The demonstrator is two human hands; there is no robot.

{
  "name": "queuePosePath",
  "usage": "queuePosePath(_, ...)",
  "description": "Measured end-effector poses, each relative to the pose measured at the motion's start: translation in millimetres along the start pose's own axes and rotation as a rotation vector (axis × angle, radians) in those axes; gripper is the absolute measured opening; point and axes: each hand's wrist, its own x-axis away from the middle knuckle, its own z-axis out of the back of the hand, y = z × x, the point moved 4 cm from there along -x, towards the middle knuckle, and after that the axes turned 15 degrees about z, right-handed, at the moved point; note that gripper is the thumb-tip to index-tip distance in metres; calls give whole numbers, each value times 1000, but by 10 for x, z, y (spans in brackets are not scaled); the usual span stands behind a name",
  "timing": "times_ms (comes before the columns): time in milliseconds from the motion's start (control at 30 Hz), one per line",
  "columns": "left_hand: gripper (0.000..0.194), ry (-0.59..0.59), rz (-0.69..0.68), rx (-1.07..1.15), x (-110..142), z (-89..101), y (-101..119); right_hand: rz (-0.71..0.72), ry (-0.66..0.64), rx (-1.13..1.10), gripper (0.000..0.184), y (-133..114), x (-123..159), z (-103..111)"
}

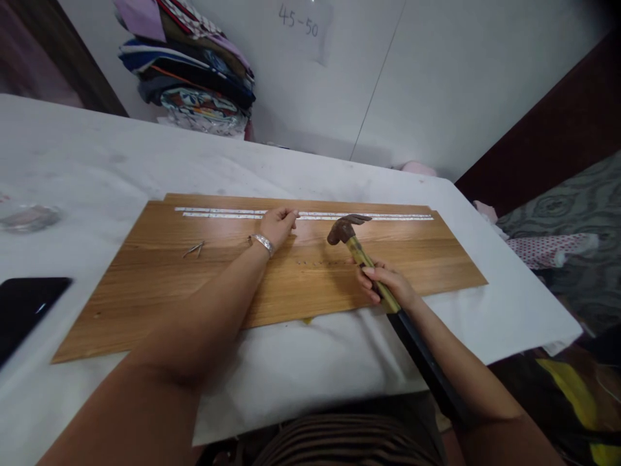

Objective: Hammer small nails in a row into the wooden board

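My right hand [392, 285] is wrapped round the handle of a claw hammer [345, 230], whose rusty head is raised over a wood-grain board [160, 278]. The hammer's handle is yellowish near the head and black lower down. Over the far part of the board, my left hand [279, 225] has its fingertips pinched together at two white marked strips [363, 215]. Whatever is between those fingertips is too small to make out. A row of tiny nail-like bits [317, 263] shows near the board's middle. Left of my forearm lies a small V-shaped metal piece [195, 249].
The board rests on a white-covered table [87, 155]. At the left are a black phone-like slab [29, 307] and a clear plastic packet [30, 219]. Folded cloths [194, 71] are stacked by the wall. A dotted cloth roll [550, 249] is beyond the right edge.
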Motion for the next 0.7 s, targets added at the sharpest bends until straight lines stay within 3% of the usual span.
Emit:
queuePosePath(200,33,189,-103,-169,4,50,-22,-42,-60,-111,38,114,3,90)
queuePosePath(433,30,140,-103,-364,-2,-5,-7,-73,-162,-150,31,243,-123,219)
queuePosePath(700,34,181,31,-620,106,2,142,-16,-189,-217,31,436,-139,304)
